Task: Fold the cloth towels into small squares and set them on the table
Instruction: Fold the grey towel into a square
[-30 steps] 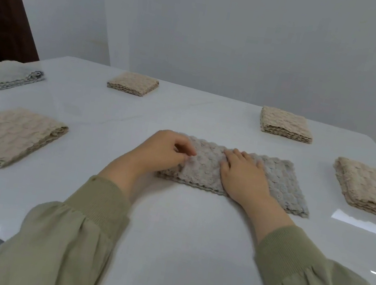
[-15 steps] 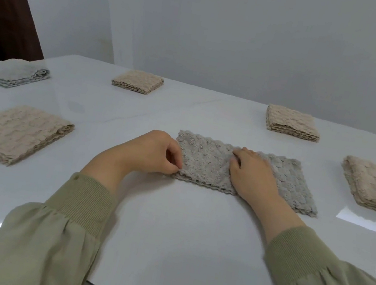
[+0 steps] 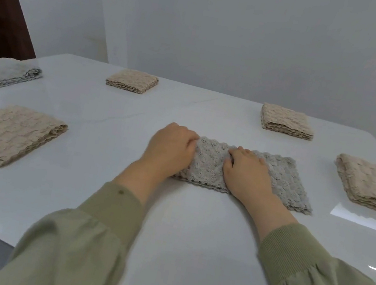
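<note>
Left hand (image 3: 170, 149) has slid onto the grey towel (image 3: 205, 164), fingers pinching its end; right hand (image 3: 246, 175) presses flat.

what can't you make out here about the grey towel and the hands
Head view only:
- Left end of the grey towel: covered by the left hand, so its grip is unclear.
- Towel's middle: under the right hand.
- Layer count: edges too fine to tell.
- Beige towel on the right: cut off by the frame edge.
</note>
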`<move>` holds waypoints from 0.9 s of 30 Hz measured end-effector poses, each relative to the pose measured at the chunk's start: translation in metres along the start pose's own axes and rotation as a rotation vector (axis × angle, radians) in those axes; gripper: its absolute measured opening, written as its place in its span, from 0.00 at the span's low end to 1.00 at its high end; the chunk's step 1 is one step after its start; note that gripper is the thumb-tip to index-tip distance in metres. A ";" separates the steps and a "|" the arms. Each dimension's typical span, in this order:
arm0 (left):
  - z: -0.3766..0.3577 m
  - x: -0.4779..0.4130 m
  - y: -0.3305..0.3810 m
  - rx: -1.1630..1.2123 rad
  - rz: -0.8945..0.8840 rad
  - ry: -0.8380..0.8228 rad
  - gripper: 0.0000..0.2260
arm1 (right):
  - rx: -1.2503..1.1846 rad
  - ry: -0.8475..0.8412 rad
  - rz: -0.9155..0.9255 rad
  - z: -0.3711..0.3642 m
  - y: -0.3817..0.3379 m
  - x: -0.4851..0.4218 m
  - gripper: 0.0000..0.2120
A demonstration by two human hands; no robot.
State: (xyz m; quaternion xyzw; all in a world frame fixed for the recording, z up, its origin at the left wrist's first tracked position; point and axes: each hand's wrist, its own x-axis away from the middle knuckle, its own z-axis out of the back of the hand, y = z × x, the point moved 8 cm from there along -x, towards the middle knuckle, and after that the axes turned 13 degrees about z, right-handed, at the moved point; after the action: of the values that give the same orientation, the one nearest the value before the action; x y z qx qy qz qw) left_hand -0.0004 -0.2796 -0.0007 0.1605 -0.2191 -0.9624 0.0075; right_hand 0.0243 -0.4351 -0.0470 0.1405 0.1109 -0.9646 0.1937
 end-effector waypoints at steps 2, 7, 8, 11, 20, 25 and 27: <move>-0.027 -0.003 0.020 -0.062 -0.055 -0.051 0.14 | 0.013 -0.007 0.001 -0.001 0.000 0.000 0.19; -0.079 -0.009 0.006 -0.294 0.069 -0.344 0.23 | 0.037 -0.093 -0.020 -0.007 0.002 0.000 0.22; -0.080 -0.009 0.003 -0.300 0.095 -0.364 0.24 | 0.029 -0.124 -0.033 -0.009 0.004 0.000 0.23; -0.077 -0.009 -0.007 -0.295 0.150 -0.381 0.26 | 0.029 -0.194 -0.082 -0.012 0.017 0.003 0.25; -0.068 -0.009 -0.024 -0.265 0.206 -0.373 0.30 | -0.003 -0.125 -0.252 0.012 0.084 0.024 0.23; -0.041 -0.013 -0.011 -0.247 0.180 -0.086 0.23 | -0.147 0.271 -0.334 0.045 0.116 0.029 0.15; -0.033 -0.010 0.011 -0.184 0.069 0.012 0.22 | -0.099 0.238 -0.383 0.046 0.125 0.028 0.17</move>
State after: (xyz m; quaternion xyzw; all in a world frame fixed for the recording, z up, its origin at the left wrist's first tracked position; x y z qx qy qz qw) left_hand 0.0184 -0.3023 -0.0215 0.1574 -0.1351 -0.9766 0.0567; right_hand 0.0395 -0.5701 -0.0331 0.2200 0.2050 -0.9537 -0.0007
